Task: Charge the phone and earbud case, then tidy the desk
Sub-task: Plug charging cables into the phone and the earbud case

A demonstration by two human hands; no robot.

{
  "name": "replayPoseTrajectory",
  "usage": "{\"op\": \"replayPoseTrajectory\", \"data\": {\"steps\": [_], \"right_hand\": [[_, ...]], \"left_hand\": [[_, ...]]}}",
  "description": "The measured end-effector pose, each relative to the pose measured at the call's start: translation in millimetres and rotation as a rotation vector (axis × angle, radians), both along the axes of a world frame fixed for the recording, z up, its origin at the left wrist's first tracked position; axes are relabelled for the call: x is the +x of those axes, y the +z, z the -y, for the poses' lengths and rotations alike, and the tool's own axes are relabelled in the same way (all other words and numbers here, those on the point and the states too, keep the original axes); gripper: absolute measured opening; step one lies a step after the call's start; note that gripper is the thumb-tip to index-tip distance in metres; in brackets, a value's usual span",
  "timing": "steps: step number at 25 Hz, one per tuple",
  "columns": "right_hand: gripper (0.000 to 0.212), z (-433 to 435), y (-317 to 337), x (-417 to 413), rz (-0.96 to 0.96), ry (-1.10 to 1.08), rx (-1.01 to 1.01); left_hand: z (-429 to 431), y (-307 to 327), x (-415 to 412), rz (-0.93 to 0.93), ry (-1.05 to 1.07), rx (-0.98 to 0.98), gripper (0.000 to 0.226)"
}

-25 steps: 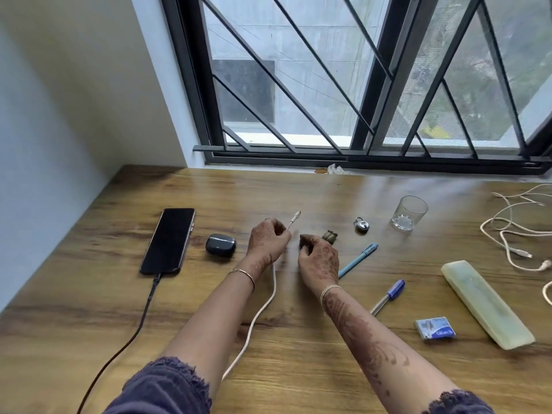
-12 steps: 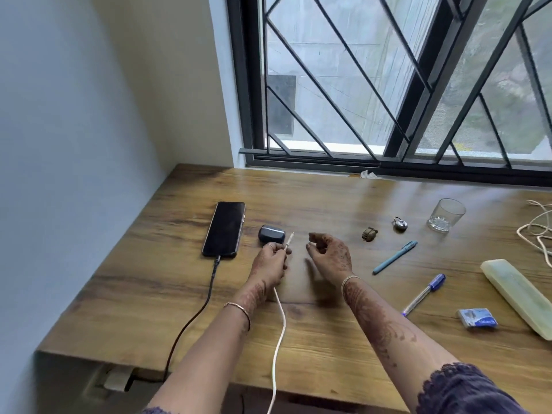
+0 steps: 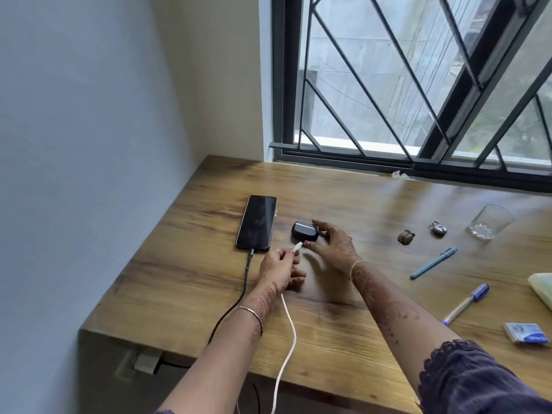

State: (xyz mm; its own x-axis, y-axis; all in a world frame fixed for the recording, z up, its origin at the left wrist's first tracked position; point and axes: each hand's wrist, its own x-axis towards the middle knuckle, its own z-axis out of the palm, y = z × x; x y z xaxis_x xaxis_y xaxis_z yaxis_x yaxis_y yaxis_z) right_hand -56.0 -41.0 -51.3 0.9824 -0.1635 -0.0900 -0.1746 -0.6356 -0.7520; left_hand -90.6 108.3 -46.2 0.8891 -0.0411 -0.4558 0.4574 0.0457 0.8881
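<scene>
While left hand [image 3: 280, 270] pinches white cable plug [image 3: 296, 248] between thumb and forefinger, right hand [image 3: 334, 246] curls thumb and fingers round earbud case [image 3: 304, 231], steadying it on desk [image 3: 185, 282] just beside phone [image 3: 257, 222]. Plug tip nearly at case, not in yet. Phone has black cable [image 3: 245, 279] in (so half done, I'd say). Left to do: plug case, tidy pens [image 3: 433, 262], padlock [image 3: 438, 228], small packet [image 3: 525, 333]. Only container, glass [image 3: 490, 222], looks empty.

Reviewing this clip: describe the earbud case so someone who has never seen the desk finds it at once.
On the wooden desk under the barred window, a black phone lies near the left end. Just right of it sits the earbud case: small, dark, rounded, unlike the flat phone, with the right hand holding it.
</scene>
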Motion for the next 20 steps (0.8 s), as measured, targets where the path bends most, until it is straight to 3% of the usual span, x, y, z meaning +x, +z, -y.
{"op": "replayPoseTrajectory", "data": {"steps": [5,9,12,20], "right_hand": [[0.06,-2,-13,18,-0.018,-0.005,-0.052],[0.063,2,-22,21,-0.007,0.005,0.099],[0.048,8,-21,19,0.017,0.04,0.203],[0.047,11,-19,19,0.049,0.062,0.264]], "left_hand": [[6,4,7,-0.068,0.082,-0.166,0.014],[10,6,13,-0.095,0.108,-0.204,0.015],[14,6,15,-0.09,0.15,-0.232,0.015],[20,7,14,-0.078,0.191,-0.236,0.02]]}}
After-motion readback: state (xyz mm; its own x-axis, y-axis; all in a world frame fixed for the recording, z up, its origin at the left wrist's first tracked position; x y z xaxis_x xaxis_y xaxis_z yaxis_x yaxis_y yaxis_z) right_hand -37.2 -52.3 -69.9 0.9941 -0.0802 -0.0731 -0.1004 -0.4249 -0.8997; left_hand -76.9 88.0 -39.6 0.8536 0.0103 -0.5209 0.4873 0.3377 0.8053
